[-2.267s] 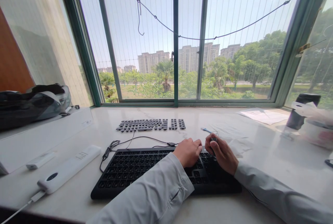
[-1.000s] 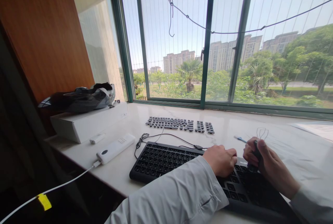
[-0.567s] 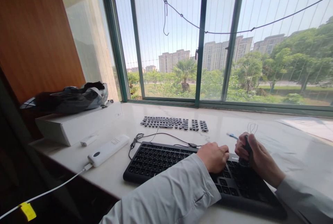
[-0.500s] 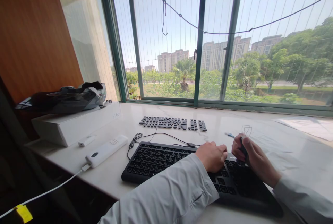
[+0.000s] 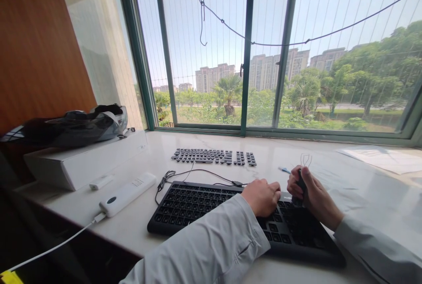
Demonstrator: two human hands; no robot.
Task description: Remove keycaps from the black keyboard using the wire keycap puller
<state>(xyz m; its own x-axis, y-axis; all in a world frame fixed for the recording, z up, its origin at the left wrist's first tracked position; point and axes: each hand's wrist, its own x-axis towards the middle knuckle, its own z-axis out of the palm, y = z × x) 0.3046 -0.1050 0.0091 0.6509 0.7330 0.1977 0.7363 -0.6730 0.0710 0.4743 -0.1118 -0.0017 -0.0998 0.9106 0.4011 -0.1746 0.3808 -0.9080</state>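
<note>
A black keyboard [image 5: 187,202] with its keycaps off lies on the white tabletop, rows of bare switches showing. My left hand [image 5: 262,197] rests over its far edge with the fingers curled down on it; the fingertips are partly hidden. In my right hand [image 5: 305,187] is a black-handled cleaning brush [image 5: 299,187], its wire loops pointing up and its dark lower end at the keyboard's right part. Contact between brush and switches cannot be made out. A small blue-and-white tip [image 5: 284,170] shows beside the right fingers.
Removed keycaps [image 5: 214,156] lie in keyboard order behind the keyboard. A black cable [image 5: 169,176] curls at its far left. To the left are a white power bank [image 5: 127,195], a small white stick [image 5: 101,182] and a white box [image 5: 82,161] under a dark bag [image 5: 72,128]. Papers [image 5: 379,159] lie right.
The whole view has shifted, so most things appear slightly farther left. The brush in my right hand has turned a little. My left hand stays at the same part of the keyboard.
</note>
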